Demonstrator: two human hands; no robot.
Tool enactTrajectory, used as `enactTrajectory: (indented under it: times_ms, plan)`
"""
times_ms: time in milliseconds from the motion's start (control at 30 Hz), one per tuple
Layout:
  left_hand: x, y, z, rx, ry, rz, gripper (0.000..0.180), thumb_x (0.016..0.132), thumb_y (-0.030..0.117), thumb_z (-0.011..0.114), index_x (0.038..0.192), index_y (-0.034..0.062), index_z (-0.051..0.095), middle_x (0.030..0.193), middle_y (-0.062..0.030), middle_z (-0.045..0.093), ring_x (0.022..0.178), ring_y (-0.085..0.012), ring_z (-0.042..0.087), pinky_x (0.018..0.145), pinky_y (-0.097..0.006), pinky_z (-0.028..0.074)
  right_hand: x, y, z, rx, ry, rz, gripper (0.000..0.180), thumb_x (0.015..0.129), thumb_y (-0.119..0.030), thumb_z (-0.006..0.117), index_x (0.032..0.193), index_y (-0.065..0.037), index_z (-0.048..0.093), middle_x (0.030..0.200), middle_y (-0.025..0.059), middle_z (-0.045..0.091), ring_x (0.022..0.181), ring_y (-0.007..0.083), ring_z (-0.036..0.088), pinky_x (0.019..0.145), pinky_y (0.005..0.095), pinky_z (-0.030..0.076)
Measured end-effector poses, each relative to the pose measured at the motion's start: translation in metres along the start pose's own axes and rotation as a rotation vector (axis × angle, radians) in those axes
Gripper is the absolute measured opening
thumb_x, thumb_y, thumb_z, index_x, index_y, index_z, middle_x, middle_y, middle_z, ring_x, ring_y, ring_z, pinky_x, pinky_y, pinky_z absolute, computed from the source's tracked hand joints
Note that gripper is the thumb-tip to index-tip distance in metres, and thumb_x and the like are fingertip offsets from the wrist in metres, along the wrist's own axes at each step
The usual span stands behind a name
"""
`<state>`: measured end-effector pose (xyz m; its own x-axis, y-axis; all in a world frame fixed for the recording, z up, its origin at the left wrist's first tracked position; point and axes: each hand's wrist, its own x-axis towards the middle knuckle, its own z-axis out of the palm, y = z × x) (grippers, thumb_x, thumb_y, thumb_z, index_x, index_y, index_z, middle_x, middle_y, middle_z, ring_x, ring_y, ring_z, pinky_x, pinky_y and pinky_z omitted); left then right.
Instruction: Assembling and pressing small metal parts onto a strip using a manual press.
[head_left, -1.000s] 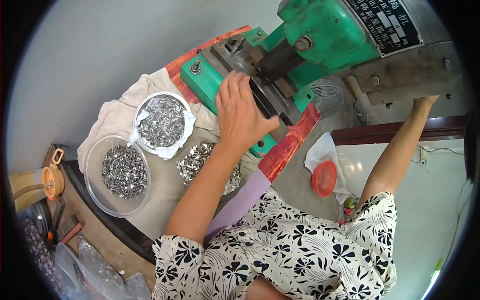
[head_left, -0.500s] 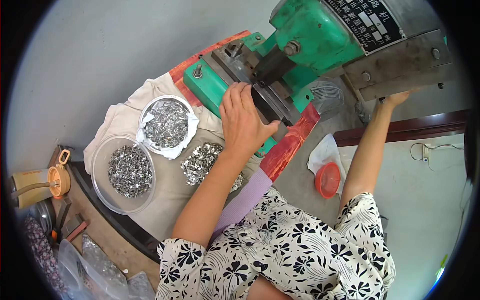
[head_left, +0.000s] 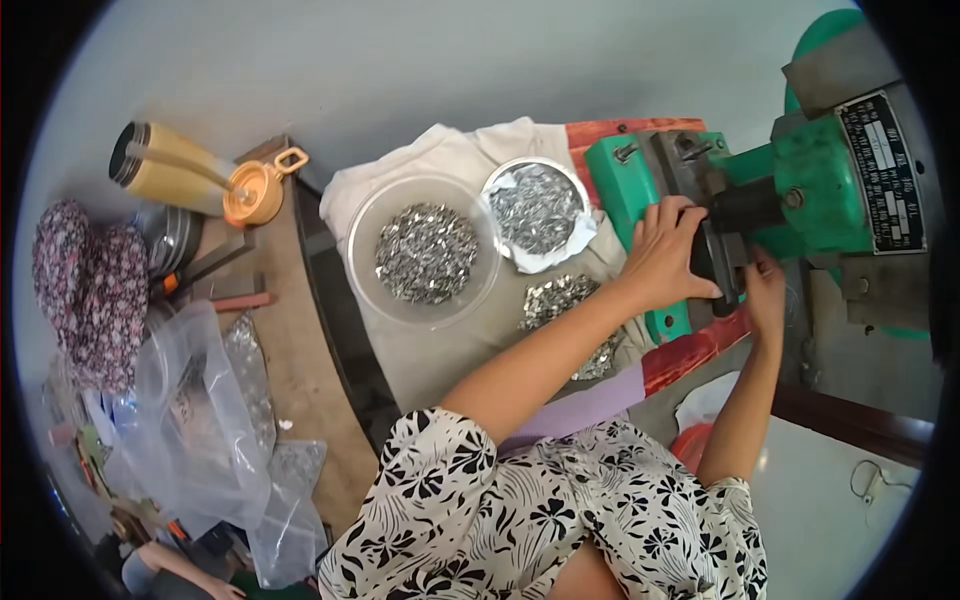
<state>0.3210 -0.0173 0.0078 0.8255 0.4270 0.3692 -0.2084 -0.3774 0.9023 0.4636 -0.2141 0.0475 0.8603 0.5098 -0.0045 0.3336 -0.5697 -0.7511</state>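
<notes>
My left hand rests against the dark die block of a green bench press, fingers laid over its edge and thumb spread apart. At the block's other side is my right hand, its fingers bent together by the die; any small piece in them is hidden. Left of the press stands a round metal bowl, lined with white plastic and filled with small shiny metal pieces. Beside it is a clear plastic tub of similar pieces. A loose heap of flat metal pieces lies near my left forearm.
A beige cloth lies under the containers. On the wooden table to the left are a yellow flask, an orange lid and clear plastic bags. A red basin is below. Another person's arm shows at lower left.
The view has swung left, bringing more of the side table into sight. My right hand has come down from the press's upper bar to the die. My left hand stays at the die.
</notes>
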Motion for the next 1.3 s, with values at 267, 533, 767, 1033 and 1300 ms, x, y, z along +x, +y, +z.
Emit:
enactTrajectory:
  times_ms: [267,533,767,1033,1300]
  plan:
    - [0.002,-0.007,-0.005,-0.017,-0.012,-0.046,0.093,0.048,0.032,0.092,0.128,0.0056,0.052,0.131,-0.0141,0.041,0.121,-0.0365,0.04,0.1,-0.048,0.038,-0.023,-0.031,0.028,0.271,0.145,0.021,0.028,0.095,-0.011,0.057,0.119,0.002,0.062,0.098,0.0036,0.064,0.089,0.0101,0.059,0.08,0.0261,0.046]
    - [0.004,-0.003,-0.001,-0.076,-0.023,-0.065,0.081,0.059,0.035,0.087,0.127,0.003,0.055,0.13,-0.0149,0.042,0.123,-0.0365,0.04,0.102,-0.047,0.037,-0.091,-0.048,0.048,-0.193,0.155,-0.121,0.016,0.1,-0.014,0.059,0.099,0.002,0.055,0.078,0.0028,0.05,0.067,0.0093,0.044,0.062,0.0243,0.043]
    - [-0.018,0.012,-0.027,-0.284,0.031,-0.014,0.049,0.08,0.016,0.075,0.122,0.0006,0.056,0.114,-0.0148,0.054,0.1,-0.0297,0.06,0.089,-0.04,0.048,-0.118,-0.026,0.051,-0.155,0.337,-0.173,0.018,0.102,-0.014,0.055,0.103,0.003,0.059,0.077,0.0031,0.053,0.065,0.0101,0.048,0.059,0.0263,0.045]
    - [-0.072,0.057,-0.083,-0.455,-0.34,-0.081,0.037,0.096,0.027,0.064,0.124,0.0019,0.061,0.1,-0.0134,0.058,0.086,-0.0241,0.066,0.075,-0.035,0.051,-0.209,-0.045,0.03,-0.062,0.303,-0.199,0.017,0.098,-0.011,0.053,0.103,0.004,0.059,0.081,0.0067,0.055,0.071,0.0138,0.053,0.064,0.027,0.043]
    - [-0.052,0.059,-0.194,-0.357,-0.562,-0.084,0.022,0.094,0.015,0.065,0.109,-0.0004,0.072,0.089,-0.0057,0.068,0.08,-0.0123,0.062,0.07,-0.028,0.05,-0.133,-0.143,0.071,-0.139,-0.129,-0.624,0.026,0.081,0.0,0.065,0.106,0.004,0.063,0.093,0.0159,0.064,0.083,0.0274,0.064,0.071,0.0342,0.049]
